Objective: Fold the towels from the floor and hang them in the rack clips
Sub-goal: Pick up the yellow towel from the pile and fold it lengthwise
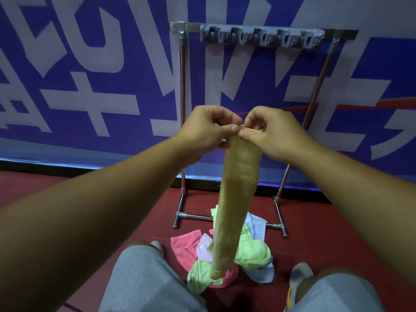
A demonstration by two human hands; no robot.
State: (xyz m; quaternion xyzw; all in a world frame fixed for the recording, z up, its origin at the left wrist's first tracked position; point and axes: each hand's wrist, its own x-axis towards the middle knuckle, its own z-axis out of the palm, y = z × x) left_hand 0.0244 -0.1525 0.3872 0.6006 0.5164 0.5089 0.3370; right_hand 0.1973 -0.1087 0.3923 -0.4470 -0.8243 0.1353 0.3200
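- My left hand (203, 129) and right hand (272, 131) meet at the middle of the view, thumbs and forefingers pinched shut on the top edge of a tan towel (234, 199).
- My left grip clamps the edge's left corner, my right grip the folded edge just beside it at 3 o'clock; the fingertips of both hands are almost touching.
- The towel hangs straight down from the two grips toward 6 o'clock as a long narrow strip, folded lengthwise, widest just under my hands and narrowing to a rounded end.
- Its lower end dangles in front of a heap of towels (225, 255) on the floor (337, 233), pink, pale green, lilac and light blue; I cannot tell whether the tip touches the heap.
- The heap lies at 6 o'clock from my grips, between my knees, in grey shorts (146, 282), and the feet of the rack.
- The rack (182, 109), a metal frame, stands beyond my hands against the wall, its posts passing at either side of the grips.
- The grey clips (261, 37) sit in a row on the top bar at 12 o'clock, well above the towel and with nothing hanging in them.
- Behind the rack is a blue banner (90, 75) with large pale lettering.
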